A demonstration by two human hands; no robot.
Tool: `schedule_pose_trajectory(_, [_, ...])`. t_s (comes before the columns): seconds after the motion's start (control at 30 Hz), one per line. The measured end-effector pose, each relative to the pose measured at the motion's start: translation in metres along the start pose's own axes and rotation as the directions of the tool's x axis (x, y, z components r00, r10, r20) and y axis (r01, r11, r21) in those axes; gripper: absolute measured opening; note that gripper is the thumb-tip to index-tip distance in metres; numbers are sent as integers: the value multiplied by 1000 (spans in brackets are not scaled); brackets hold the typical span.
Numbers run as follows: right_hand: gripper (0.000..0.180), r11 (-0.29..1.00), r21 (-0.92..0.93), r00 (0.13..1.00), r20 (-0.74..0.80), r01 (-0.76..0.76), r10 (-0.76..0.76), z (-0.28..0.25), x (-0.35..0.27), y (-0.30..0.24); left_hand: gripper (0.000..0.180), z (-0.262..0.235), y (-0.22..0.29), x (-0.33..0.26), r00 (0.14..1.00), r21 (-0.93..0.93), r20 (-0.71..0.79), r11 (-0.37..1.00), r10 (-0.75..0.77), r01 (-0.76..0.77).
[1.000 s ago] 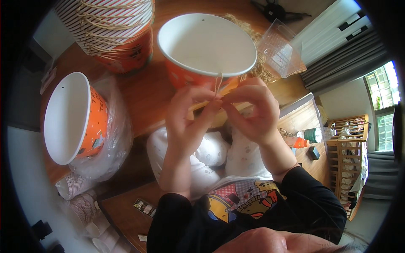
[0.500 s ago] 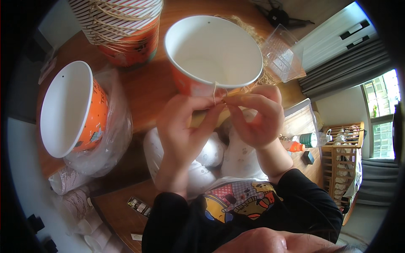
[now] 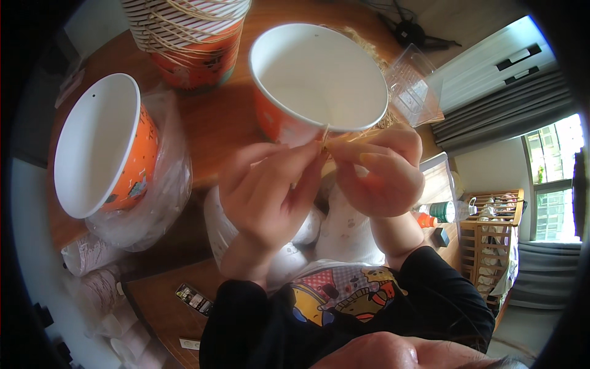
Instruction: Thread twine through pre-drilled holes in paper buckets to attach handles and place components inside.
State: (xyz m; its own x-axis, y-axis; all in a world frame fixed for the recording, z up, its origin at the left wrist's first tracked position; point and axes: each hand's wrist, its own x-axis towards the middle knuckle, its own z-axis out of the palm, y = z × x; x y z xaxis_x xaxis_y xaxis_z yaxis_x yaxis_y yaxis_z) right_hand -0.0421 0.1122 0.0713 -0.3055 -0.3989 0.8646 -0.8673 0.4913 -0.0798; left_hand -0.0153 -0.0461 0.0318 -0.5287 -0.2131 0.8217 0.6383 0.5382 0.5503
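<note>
A paper bucket (image 3: 276,120), white inside and orange outside, stands on the wooden table just beyond my hands. A thin piece of tan twine (image 3: 326,131) comes over its near rim. My left hand (image 3: 264,194) pinches the twine between thumb and fingers, close below that rim. My right hand (image 3: 384,175) meets it there, thumb and forefinger closed on the same twine. The fingertips almost touch, so any knot between them is hidden. More tan twine (image 3: 390,117) lies in a loose bundle behind the bucket, on its right side.
A second orange bucket (image 3: 132,166) lies tilted on a clear plastic bag (image 3: 169,184) at the left. Behind stands a tall stack of twine-handled buckets (image 3: 196,58). A clear plastic box (image 3: 415,86) sits at the far right. A phone-like object (image 3: 194,299) lies lower left.
My left hand has turned, its fingers now curled further over the twine. My right hand has shifted slightly right. The whole view has moved a little.
</note>
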Motion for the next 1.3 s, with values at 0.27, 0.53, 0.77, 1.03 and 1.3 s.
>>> schedule_pose_trajectory(0.27, [38,998,0,997,33,67,-67,3,4,6,24,1,-6,0,987,109,-85,985,140,-131])
schedule_pose_trajectory(0.53, [44,989,31,987,59,148,-149,7,13,4,20,-4,-6,3,993,23,-85,996,88,-86])
schedule_pose_trajectory(0.77, [46,995,50,992,93,86,-91,1,11,1,23,-3,-15,5,997,-176,-73,984,-25,12])
schedule_pose_trajectory(1.03, [50,991,81,992,69,103,-108,9,8,7,23,-4,-11,3,996,-183,-39,981,-74,66])
schedule_pose_trajectory(1.3, [44,994,110,997,68,26,-34,10,14,3,22,-7,-9,4,998,-101,-65,995,-19,12])
